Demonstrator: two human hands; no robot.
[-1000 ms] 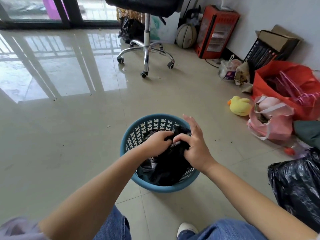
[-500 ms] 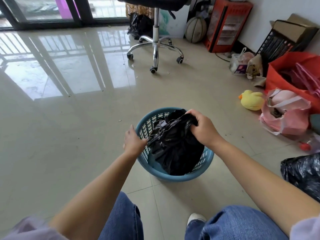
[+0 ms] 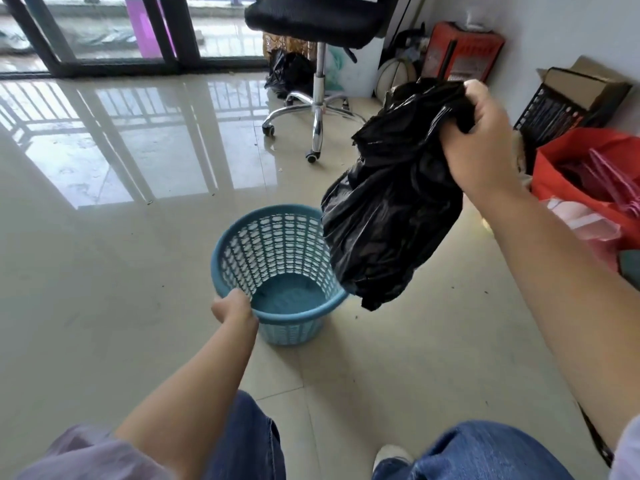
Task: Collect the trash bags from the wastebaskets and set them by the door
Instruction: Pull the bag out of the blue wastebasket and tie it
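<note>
While the floor (image 3: pixel 104 271) carries it all, the big chair (image 3: pixel 311 15) stands at the back w/ 1 more black bag (image 3: pixel 291 74) under it. Next, 1 trash bag (image 3: pixel 391 209) hangs in the air, right of the basket, lifted by its top so it won't spill. 1 blue wastebasket (image 3: pixel 277 244) is bare inside. 2 hands: right hand (image 3: pixel 481 140) grips the bag's neck tight; left hand (image 3: pixel 232 306) grips the rim, prob. so the basket stays down.
</note>
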